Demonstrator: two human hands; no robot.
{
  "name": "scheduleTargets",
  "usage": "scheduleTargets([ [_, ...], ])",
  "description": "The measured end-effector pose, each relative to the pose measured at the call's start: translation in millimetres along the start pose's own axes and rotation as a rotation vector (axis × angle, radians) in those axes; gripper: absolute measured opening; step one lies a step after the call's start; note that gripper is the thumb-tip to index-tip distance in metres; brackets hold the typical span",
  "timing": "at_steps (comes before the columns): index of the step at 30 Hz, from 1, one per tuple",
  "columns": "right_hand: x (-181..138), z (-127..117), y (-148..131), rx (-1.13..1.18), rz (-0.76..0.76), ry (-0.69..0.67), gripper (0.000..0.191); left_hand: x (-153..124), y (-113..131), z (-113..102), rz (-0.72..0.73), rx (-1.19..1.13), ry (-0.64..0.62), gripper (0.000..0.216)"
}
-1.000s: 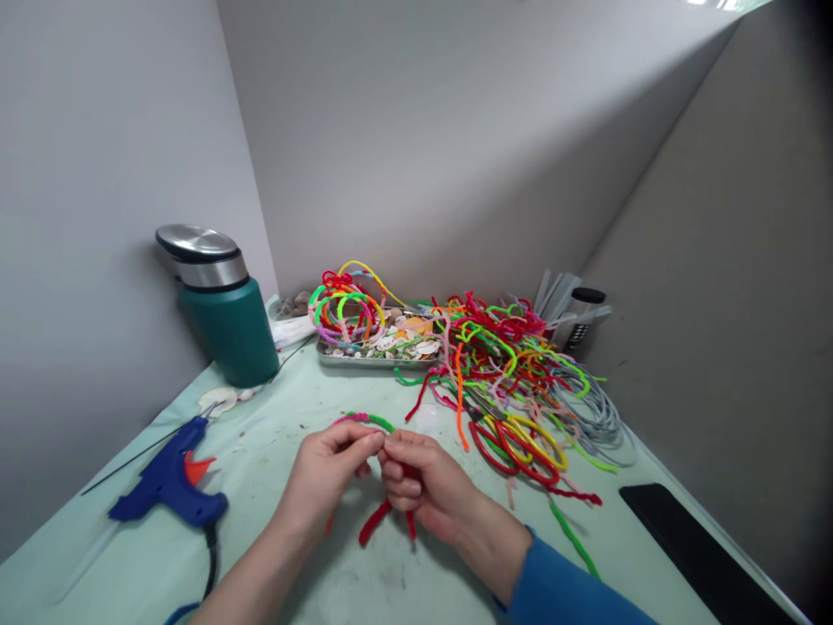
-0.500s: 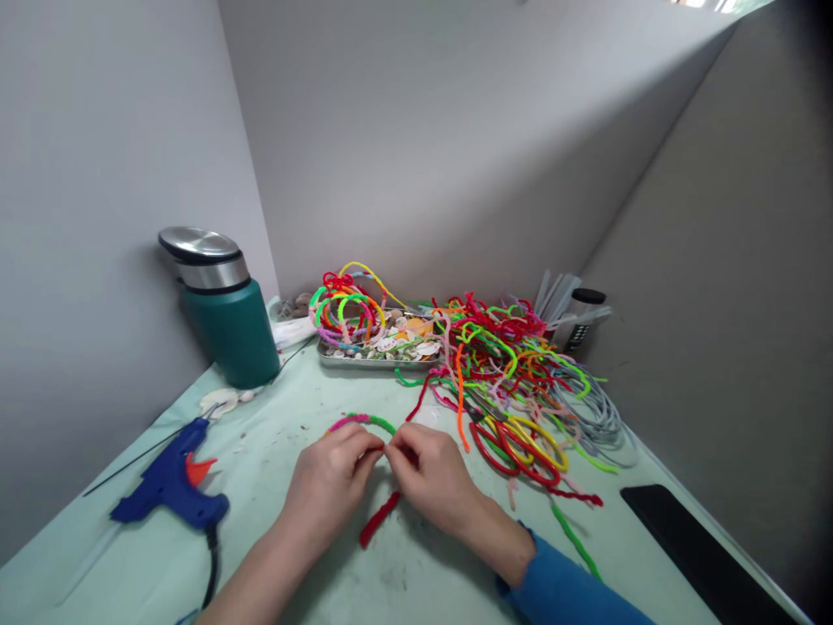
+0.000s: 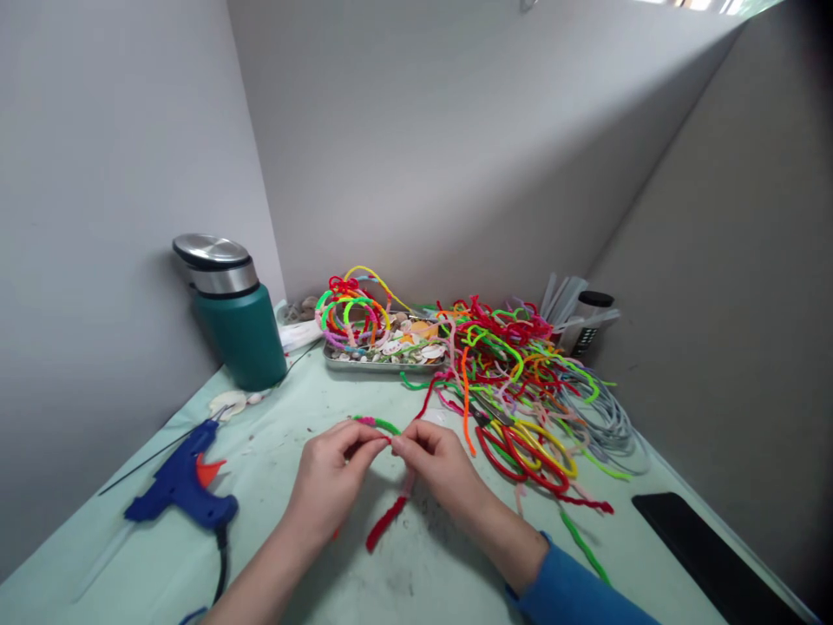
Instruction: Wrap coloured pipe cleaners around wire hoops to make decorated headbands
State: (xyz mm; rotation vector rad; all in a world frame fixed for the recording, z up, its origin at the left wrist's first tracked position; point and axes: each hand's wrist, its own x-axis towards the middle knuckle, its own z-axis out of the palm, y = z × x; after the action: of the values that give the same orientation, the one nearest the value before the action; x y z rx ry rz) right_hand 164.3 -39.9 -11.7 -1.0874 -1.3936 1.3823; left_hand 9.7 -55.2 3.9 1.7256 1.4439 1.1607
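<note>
My left hand [image 3: 335, 469] and my right hand [image 3: 446, 464] meet above the middle of the table, thumbs and fingertips pinched close together. Between them they grip a multicoloured pipe cleaner [image 3: 385, 425], its pink and green stretch arching behind the fingers. A little red shows right at the pinch. Below the hands hangs or lies a red fuzzy end [image 3: 385, 524], with a paler pink part above it; whether it belongs to the same strand is hidden. A bit of orange peeks out under my left hand.
At left are a blue glue gun [image 3: 186, 477] and a green bottle [image 3: 239, 334]. Behind, a metal tray [image 3: 383, 366] holds shells and pipe-cleaner rings. To the right lie tangled pipe cleaners [image 3: 501, 334], scissors [image 3: 534, 456], grey cord [image 3: 615, 417] and a black flat object [image 3: 709, 555].
The view has shifted slightly, so everything sits a bit further right. My fingertips have drawn closer together, and red now shows between them. Orange has appeared under my left hand.
</note>
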Motion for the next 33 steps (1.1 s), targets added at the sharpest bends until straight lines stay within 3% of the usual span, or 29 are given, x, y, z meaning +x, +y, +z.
scheduleTargets([
  [4, -6.0, 9.6, 2.3, 0.468, 0.244, -0.174, 0.026, -0.4, -1.7, 5.5, -0.241, -0.387, -0.028, 0.019],
  [7, -5.9, 10.5, 4.1, 0.559, 0.295, -0.216, 0.026, 0.4, -4.4, 7.4, -0.301, -0.52, -0.063, 0.021],
  [10, -2.2, 5.3, 3.4, 0.285, 0.164, -0.094, 0.025, 1.8, -5.4, 4.3, -0.257, -0.369, -0.072, 0.021],
  [13, -0.1, -0.7, 1.4, -0.173, -0.078, 0.032, 0.024, 1.1, -5.6, -0.6, -0.024, -0.048, -0.033, 0.017],
  [16, -2.1, -4.2, -0.5, -0.534, -0.278, 0.03, 0.022, -1.5, -6.9, -2.5, 0.198, 0.234, -0.048, 0.02],
  [20, -5.6, -6.7, -2.1, -0.781, -0.423, -0.016, 0.018, -3.1, -8.9, -0.7, 0.286, 0.5, -0.11, 0.024],
  [26, -5.1, -8.5, -4.4, -0.764, -0.439, -0.028, 0.017, -2.9, -8.5, -1.5, 0.304, 0.61, -0.137, 0.024],
  [33, 2.2, -9.1, -4.7, -0.339, -0.201, 0.033, 0.021, -1.1, -2.7, -5.1, 0.179, 0.18, -0.071, 0.017],
])
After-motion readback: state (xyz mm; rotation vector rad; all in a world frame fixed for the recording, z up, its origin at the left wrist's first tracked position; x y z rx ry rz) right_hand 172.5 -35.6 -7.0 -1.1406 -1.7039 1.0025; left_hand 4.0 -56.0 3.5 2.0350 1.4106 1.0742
